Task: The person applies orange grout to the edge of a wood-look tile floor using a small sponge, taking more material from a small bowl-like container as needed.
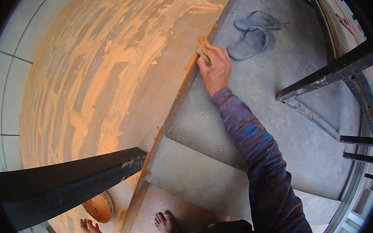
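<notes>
My right hand (218,70) is closed around a small tan pad (204,51) smeared with orange putty. It presses the pad against the edge of a wide wooden board (141,76), whose top is streaked with orange filler. An orange line of putty (189,67) runs along that edge. At the lower left, my left hand (92,230) is partly in view with its fingers apart, holding nothing. Close to it is a round container (110,202) with orange putty in it, partly hidden behind a black post.
The thick black post (74,178) slants across the lower left. Grey steps (195,173) lie below the board's edge, with dark sandals (254,40) on the upper one. A black metal frame (323,74) stands at right. My bare foot (168,223) is at the bottom.
</notes>
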A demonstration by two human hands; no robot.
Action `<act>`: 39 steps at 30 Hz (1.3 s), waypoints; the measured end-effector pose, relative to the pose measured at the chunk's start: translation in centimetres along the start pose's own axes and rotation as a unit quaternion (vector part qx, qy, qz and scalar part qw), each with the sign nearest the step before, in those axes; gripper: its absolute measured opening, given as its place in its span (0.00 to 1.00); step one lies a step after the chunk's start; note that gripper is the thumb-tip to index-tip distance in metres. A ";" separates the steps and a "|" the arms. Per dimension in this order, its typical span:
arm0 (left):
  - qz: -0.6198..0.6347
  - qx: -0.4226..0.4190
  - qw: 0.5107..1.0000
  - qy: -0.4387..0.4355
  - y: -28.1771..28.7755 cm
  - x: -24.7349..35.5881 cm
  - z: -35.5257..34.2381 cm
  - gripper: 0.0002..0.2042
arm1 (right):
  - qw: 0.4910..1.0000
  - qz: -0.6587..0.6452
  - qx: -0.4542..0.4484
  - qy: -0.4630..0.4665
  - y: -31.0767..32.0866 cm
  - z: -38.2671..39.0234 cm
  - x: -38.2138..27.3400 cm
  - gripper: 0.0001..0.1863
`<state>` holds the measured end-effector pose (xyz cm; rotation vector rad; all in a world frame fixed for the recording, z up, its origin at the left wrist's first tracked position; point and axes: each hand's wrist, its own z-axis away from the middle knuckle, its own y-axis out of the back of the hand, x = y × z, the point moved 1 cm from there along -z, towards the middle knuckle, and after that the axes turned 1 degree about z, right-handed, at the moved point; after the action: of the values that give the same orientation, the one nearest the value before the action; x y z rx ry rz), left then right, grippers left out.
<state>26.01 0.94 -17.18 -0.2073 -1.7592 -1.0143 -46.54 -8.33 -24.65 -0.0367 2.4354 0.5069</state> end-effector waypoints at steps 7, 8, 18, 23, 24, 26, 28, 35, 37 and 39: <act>-0.036 -0.157 0.987 0.003 -0.2 2.4 2.0 0.24 | 0.986 -0.104 -0.111 -0.069 3.0 5.9 -4.8 0.15; -0.047 -0.168 0.985 -0.017 -1.9 3.7 2.8 0.24 | 0.978 -0.124 -0.099 -0.132 3.4 4.5 -2.9 0.13; 0.017 -0.171 0.984 0.053 0.3 1.2 4.3 0.26 | 0.997 -0.042 -0.056 -0.028 0.4 5.7 -4.4 0.14; 0.031 -0.168 0.983 0.061 0.1 1.0 3.5 0.26 | 0.986 -0.108 -0.119 -0.054 4.1 7.9 -7.9 0.12; 0.036 -0.175 0.982 0.056 -0.5 1.1 3.5 0.26 | 0.971 -0.158 -0.128 -0.125 4.8 7.4 -7.5 0.12; 0.036 -0.194 0.979 0.059 -1.3 1.4 3.1 0.27 | 0.949 -0.213 -0.132 -0.193 4.9 5.8 -6.5 0.12; 0.021 -0.203 0.977 0.057 -1.6 1.8 3.6 0.28 | 0.926 -0.256 -0.025 -0.278 4.2 3.6 -3.0 0.12; 0.040 -0.177 0.982 0.058 0.4 1.0 3.0 0.30 | 0.988 0.024 0.018 -0.154 0.5 -2.2 1.1 0.14; 0.033 -0.163 0.984 0.060 0.5 1.4 3.2 0.30 | 0.993 0.036 0.019 -0.112 0.1 -2.3 1.2 0.14; 0.023 -0.163 0.985 0.057 0.1 1.5 3.3 0.31 | 0.996 0.048 0.018 -0.069 0.0 -2.1 1.0 0.14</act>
<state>23.12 2.92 -16.18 -0.3864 -1.4718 -1.2535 -48.55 -9.03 -23.75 0.1282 2.3191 0.4911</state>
